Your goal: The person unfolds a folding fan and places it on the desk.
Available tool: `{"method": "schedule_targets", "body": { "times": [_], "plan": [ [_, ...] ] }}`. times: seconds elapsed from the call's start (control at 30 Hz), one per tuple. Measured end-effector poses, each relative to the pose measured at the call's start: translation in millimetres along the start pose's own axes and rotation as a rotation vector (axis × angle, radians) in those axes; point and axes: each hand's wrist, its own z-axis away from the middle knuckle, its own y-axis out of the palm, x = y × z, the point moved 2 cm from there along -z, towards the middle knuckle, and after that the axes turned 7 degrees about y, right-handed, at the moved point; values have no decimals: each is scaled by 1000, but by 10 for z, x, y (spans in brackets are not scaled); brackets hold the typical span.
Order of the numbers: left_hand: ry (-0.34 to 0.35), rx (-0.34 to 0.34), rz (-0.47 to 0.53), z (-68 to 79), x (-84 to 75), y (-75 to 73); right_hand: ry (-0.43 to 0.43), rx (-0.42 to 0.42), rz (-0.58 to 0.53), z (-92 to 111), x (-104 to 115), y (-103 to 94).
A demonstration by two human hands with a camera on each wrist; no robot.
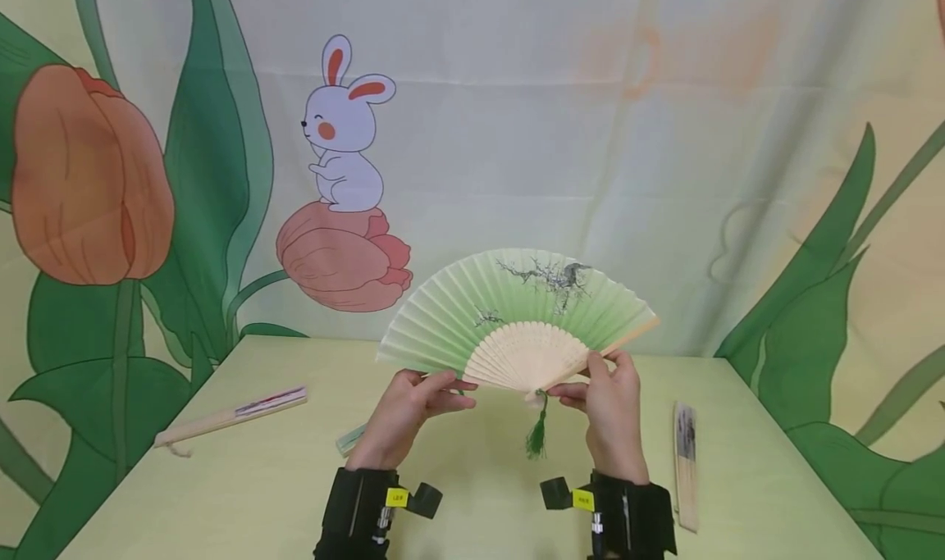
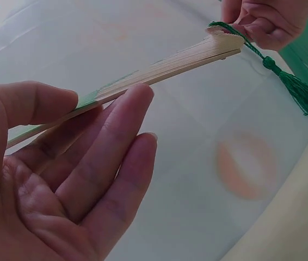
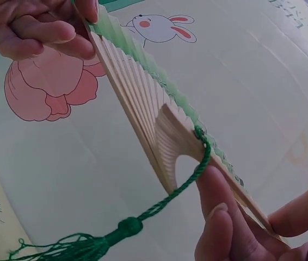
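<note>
Spread wide above the table, a green folding fan with a dark branch print and pale wooden ribs is held between both hands. My left hand pinches its left outer rib between thumb and fingers, as the left wrist view shows close up. On the other side, my right hand grips the right outer rib near the pivot. From the pivot hangs a green tassel, its cord looping past the ribs in the right wrist view.
A closed folding fan lies on the table at left, another closed fan at right. A green-tipped item is partly hidden behind my left wrist. A printed cloth backdrop rises behind the table.
</note>
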Motion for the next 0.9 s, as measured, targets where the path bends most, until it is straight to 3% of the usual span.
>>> {"method": "schedule_targets", "body": {
  "times": [0.43, 0.9],
  "plan": [
    [12, 40, -14, -6, 14, 32, -5, -46, -61, -39, 1, -65],
    [48, -32, -34, -37, 79, 118, -71, -124, -140, -100, -24, -111]
  ]
}}
